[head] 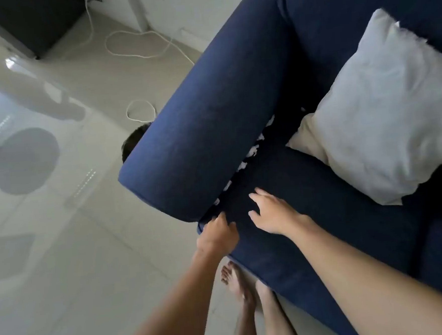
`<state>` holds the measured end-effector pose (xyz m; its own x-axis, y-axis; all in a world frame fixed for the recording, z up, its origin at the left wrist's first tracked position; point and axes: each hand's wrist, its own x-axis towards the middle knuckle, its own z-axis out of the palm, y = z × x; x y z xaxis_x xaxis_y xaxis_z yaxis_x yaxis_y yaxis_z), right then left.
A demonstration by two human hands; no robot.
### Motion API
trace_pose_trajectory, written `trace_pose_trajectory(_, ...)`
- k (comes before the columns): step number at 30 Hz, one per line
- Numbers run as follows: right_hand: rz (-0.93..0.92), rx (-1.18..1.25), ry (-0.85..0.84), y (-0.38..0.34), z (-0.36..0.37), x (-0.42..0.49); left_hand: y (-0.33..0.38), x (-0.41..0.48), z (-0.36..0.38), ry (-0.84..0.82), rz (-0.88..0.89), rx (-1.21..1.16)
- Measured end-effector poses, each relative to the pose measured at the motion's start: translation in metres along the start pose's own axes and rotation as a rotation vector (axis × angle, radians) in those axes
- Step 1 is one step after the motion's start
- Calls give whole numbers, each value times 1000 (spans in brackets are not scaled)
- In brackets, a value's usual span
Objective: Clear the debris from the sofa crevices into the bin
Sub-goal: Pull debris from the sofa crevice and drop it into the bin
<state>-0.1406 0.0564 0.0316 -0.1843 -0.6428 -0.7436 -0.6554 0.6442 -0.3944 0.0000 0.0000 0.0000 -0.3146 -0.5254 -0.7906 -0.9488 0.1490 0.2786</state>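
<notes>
A dark blue sofa fills the right of the view, with its padded armrest [198, 121] beside the seat cushion [307, 187]. White scraps of debris [252, 150] lie along the crevice between armrest and cushion. My left hand [217, 235] rests at the front end of that crevice, fingertips curled into the gap; whether it grips a scrap is hidden. My right hand [273, 213] lies flat on the seat cushion with fingers spread, holding nothing. A dark rounded object, possibly the bin [134, 142], peeks out behind the armrest on the floor.
A white pillow [388, 108] and a cream one [307, 140] under it sit on the seat at the right. A white cable [138, 42] loops across the glossy tiled floor. My bare feet [238, 283] stand against the sofa front.
</notes>
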Motion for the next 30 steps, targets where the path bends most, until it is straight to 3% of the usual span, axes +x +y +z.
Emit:
trace_pose_trajectory(9,-111,-105,27,-8,33,88,-23,71,23,99,4,-121)
trace_pose_trajectory(17,-86,-271,-54,-1,38,135,-25,94,32,171,21,-113)
trace_pose_trajectory(24,-81,-332,-143,-9,36,153,-31,102,26,89,28,-196)
trace_pose_trajectory(30,-83,-247,-85,-10,26,146,-30,102,24,86,7,-154)
